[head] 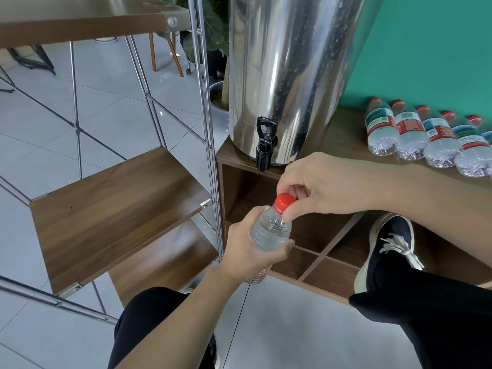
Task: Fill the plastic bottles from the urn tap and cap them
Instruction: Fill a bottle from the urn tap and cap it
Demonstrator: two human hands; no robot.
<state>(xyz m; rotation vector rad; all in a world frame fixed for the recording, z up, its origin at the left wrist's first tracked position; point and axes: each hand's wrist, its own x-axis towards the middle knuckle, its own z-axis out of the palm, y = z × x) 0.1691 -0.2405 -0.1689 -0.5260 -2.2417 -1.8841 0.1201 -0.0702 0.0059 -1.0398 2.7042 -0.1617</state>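
Urn (287,75) stands far on the table (343,134), tap (265,145) just above the hands. Left hand (253,251) grips the filled bottle (270,230); right hand (319,187) pinches its red cap (284,201). Capping looks underway; next, twist tight and set it beside the capped bottles (426,139) at right.

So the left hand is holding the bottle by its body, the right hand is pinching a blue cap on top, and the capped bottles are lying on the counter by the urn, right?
Not quite: the cap is red, not blue, as the head view shows. The rest stands: the left hand holds the bottle by its body, the right hand pinches the cap, and the capped bottles lie on the counter by the urn.
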